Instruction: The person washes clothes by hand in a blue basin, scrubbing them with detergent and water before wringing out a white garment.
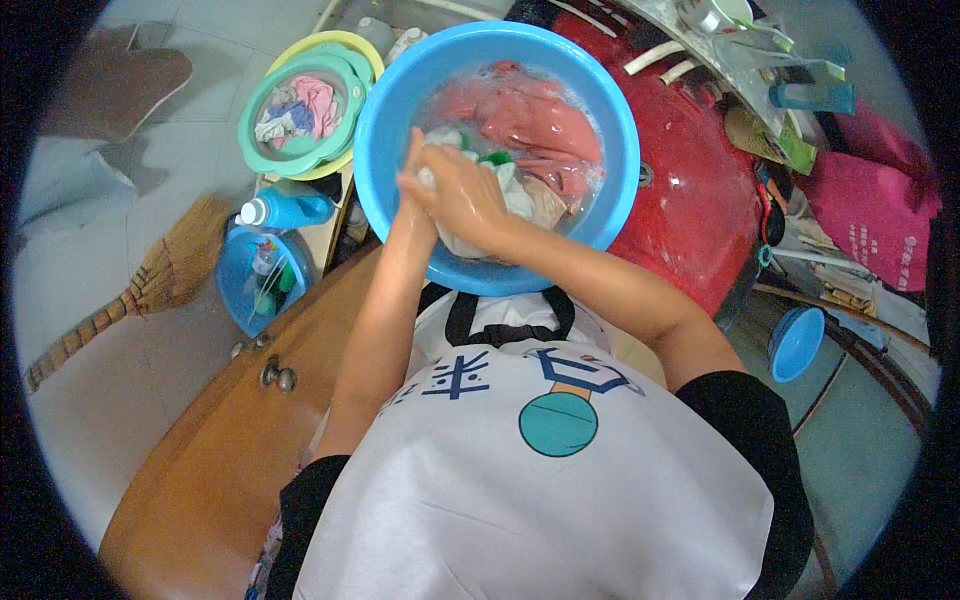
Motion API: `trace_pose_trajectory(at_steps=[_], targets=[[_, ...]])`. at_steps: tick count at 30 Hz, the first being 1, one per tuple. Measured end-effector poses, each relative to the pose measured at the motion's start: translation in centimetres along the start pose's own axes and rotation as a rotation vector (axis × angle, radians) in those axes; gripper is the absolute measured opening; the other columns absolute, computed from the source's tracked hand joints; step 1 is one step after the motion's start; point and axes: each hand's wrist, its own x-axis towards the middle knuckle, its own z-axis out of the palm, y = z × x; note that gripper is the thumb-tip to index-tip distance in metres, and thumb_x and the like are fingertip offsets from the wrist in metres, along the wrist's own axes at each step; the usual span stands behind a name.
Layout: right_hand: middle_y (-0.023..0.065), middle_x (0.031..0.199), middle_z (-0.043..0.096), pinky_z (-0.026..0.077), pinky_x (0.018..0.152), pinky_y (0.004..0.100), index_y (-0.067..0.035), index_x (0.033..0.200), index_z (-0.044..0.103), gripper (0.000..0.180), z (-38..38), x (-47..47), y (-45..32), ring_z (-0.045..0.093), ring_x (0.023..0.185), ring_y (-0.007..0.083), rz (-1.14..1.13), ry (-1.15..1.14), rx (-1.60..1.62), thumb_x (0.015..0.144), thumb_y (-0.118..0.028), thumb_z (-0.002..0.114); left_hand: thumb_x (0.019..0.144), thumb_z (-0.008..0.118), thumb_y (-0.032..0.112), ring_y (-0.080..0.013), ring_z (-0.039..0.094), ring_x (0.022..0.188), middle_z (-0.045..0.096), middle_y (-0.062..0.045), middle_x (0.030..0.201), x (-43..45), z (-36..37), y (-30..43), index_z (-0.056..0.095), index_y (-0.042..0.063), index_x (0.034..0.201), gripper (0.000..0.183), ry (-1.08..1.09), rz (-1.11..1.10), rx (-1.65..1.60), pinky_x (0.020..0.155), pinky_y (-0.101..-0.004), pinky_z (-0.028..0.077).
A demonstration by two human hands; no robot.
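A large blue plastic basin (622,172) stands in front of me, holding sudsy water. Inside it, a soaked coral-pink cloth (540,120) bulges above the water on the far side. My right hand (463,189) is closed over a wet white cloth with green patches (513,191), bunched at the basin's near left. My left hand (417,187) presses against the same cloth from the left, its fingers mostly hidden by the right hand. Both hands touch each other around the bundle. A beige piece of fabric (546,201) lies beside it, partly under water.
Left of the basin, a mint-green tub (251,139) with small garments sits on a yellow basin (367,49). Below are a blue detergent bottle (300,208), a blue bin (234,289) and a straw broom (172,270). A wooden door (217,420) flanks my left; a red glossy surface (690,217) lies right.
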Motion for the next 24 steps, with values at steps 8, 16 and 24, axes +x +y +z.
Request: trace_pose_trajectory(at_steps=[8, 16, 24], targets=[[0.019, 0.08, 0.061, 0.044, 0.074, 0.0518, -0.005, 0.096, 0.058, 0.036, 1.9, 1.6, 4.3, 0.06, 0.078, 0.0393, 0.169, 0.401, -0.031, 0.087, -0.038, 0.048, 0.093, 0.04, 0.037, -0.024, 0.057, 0.099, 0.059, -0.009, 0.107, -0.8, 3.6, 0.6, 0.055, 0.008, 0.108, 0.036, -0.016, -0.165, -0.138, 0.088, -0.0367, 0.046], [0.0207, 0.086, 0.061, 0.043, 0.076, 0.0471, -0.007, 0.095, 0.06, 0.033, 0.4, 6.0, 8.1, 0.059, 0.083, 0.0388, 0.303, 0.287, 0.173, 0.089, -0.037, 0.047, 0.092, 0.043, 0.035, -0.0222, 0.057, 0.096, 0.059, -0.009, 0.102, -4.2, 7.4, 1.3, 0.053, 0.004, 0.108, 0.036, 0.145, -0.159, -0.019, 0.086, -0.0365, 0.046], [0.0212, 0.096, 0.063, 0.044, 0.078, 0.0471, -0.005, 0.096, 0.062, 0.023, 3.2, 4.9, 10.7, 0.06, 0.088, 0.0366, -0.403, 0.084, 0.017, 0.081, -0.022, 0.057, 0.092, 0.048, 0.033, -0.0255, 0.044, 0.115, 0.039, -0.015, 0.129, -2.6, 3.7, 2.7, 0.024, 0.005, 0.134, 0.056, 0.351, 0.104, 0.348, 0.093, -0.0365, 0.041]])
